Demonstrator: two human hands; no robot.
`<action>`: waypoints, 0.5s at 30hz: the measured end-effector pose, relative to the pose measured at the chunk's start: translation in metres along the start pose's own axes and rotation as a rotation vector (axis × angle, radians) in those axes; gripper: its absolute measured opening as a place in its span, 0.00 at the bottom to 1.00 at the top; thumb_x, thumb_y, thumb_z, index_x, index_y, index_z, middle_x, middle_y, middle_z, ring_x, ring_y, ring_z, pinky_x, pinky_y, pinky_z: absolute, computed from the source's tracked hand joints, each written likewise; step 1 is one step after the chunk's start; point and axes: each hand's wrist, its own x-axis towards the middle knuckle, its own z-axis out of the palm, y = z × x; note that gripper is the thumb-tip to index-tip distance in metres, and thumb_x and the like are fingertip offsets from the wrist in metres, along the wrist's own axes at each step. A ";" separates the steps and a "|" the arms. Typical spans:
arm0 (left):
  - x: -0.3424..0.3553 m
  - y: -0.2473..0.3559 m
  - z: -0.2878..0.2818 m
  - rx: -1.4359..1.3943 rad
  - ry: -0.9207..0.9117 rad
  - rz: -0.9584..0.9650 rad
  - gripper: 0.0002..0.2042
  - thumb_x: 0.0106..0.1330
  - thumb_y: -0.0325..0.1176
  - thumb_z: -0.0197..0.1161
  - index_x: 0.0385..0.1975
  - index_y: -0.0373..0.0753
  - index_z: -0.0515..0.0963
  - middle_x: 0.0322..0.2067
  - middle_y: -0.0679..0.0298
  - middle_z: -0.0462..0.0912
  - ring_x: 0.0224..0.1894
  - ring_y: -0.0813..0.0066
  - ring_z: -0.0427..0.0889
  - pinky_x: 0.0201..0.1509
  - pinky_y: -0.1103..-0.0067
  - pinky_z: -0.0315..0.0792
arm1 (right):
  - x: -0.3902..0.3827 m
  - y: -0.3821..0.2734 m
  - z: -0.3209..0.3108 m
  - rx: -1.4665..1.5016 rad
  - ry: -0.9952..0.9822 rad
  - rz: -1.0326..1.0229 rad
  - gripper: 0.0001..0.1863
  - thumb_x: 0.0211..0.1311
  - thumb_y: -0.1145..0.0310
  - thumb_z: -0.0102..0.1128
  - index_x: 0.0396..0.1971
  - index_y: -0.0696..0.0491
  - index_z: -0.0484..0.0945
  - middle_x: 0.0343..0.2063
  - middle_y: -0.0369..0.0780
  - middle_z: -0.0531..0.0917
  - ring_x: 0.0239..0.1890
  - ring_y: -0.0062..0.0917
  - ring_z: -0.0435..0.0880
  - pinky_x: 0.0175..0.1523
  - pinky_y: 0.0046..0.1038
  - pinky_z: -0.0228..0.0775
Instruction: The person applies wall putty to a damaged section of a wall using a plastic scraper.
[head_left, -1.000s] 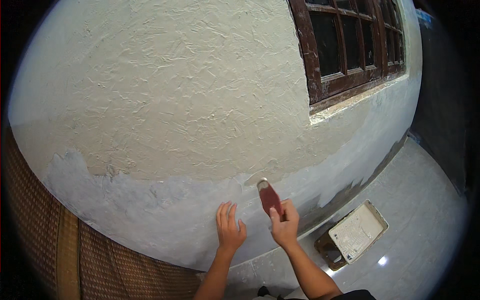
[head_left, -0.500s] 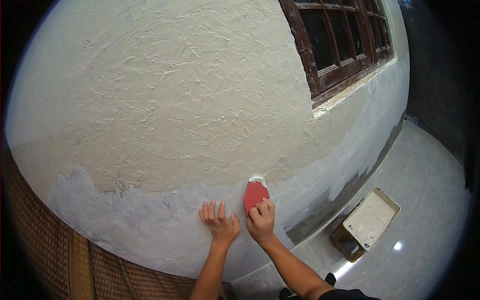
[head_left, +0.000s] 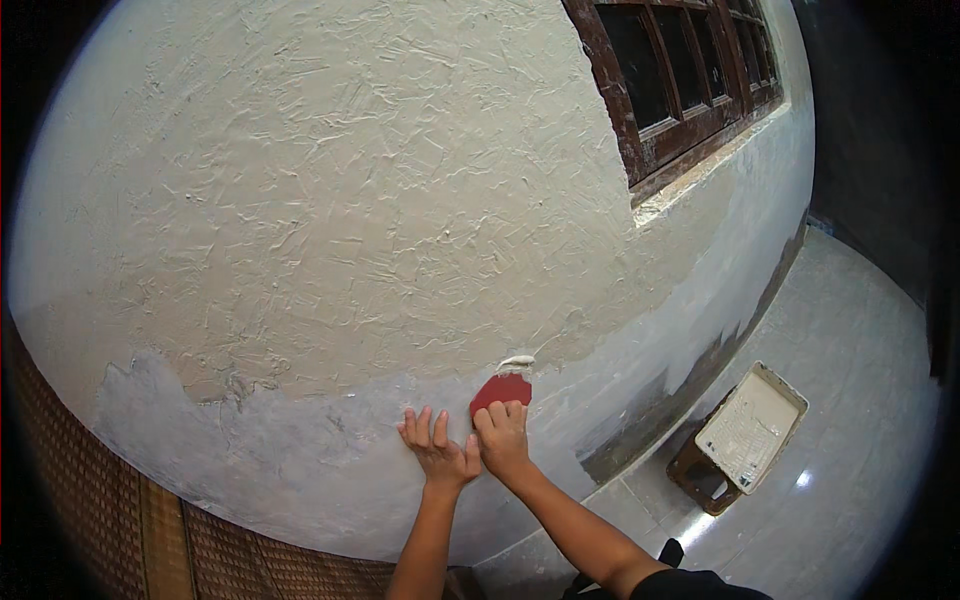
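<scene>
The right hand [head_left: 504, 435] grips a red scraper [head_left: 503, 391] against a wall [head_left: 360, 220], knuckles up, its forearm slanting in from the near right. Just to its left, the left hand [head_left: 437, 452] is open, fingers spread toward the wall; whether the fingertips touch cannot be told. Half a second earlier, pale paste showed along the scraper's far edge; now a ridge of paste [head_left: 517, 361] sits on the wall just beyond that edge, and the two hands are closer together. The scraper lies at the border between the rough cream coat on the far side and the smoother gray band nearer the person. The right hand hides its near end. On the floor [head_left: 790, 310] to the right, a cream-smeared tray [head_left: 778, 448] rests on a brown stool [head_left: 688, 472]. A brown-framed window [head_left: 698, 126] stands far right; woven paneling [head_left: 60, 455] fills the near left.
</scene>
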 end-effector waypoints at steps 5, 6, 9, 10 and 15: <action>0.000 0.002 0.002 -0.043 0.016 -0.017 0.29 0.61 0.45 0.53 0.60 0.38 0.59 0.61 0.51 0.57 0.70 0.44 0.48 0.71 0.50 0.36 | -0.007 -0.001 -0.009 0.035 -0.039 -0.032 0.09 0.43 0.69 0.60 0.23 0.49 0.69 0.27 0.39 0.68 0.32 0.34 0.67 0.38 0.37 0.59; 0.000 0.003 0.002 -0.068 0.018 -0.026 0.29 0.61 0.45 0.52 0.60 0.38 0.59 0.61 0.51 0.57 0.70 0.44 0.48 0.71 0.50 0.35 | -0.008 0.000 -0.015 0.036 -0.042 -0.044 0.07 0.44 0.71 0.59 0.24 0.49 0.69 0.26 0.38 0.67 0.32 0.34 0.68 0.38 0.36 0.60; 0.000 0.002 0.000 -0.047 -0.008 -0.026 0.31 0.59 0.43 0.55 0.61 0.37 0.58 0.62 0.50 0.55 0.70 0.42 0.46 0.71 0.49 0.35 | -0.016 0.001 -0.043 0.137 -0.058 -0.053 0.10 0.42 0.77 0.59 0.26 0.52 0.70 0.28 0.40 0.69 0.34 0.36 0.70 0.40 0.37 0.63; 0.000 0.004 0.001 -0.046 -0.003 -0.029 0.31 0.59 0.43 0.55 0.61 0.37 0.58 0.62 0.50 0.55 0.70 0.42 0.46 0.71 0.49 0.35 | -0.014 0.000 -0.059 0.136 -0.060 -0.060 0.10 0.42 0.77 0.59 0.26 0.52 0.70 0.28 0.40 0.69 0.34 0.36 0.70 0.40 0.37 0.63; 0.007 0.025 0.007 -0.014 -0.075 -0.126 0.38 0.54 0.38 0.60 0.64 0.35 0.50 0.65 0.47 0.48 0.70 0.35 0.37 0.69 0.43 0.28 | 0.006 0.015 -0.119 0.320 0.017 0.097 0.12 0.41 0.86 0.57 0.29 0.58 0.71 0.34 0.46 0.77 0.39 0.43 0.77 0.44 0.38 0.70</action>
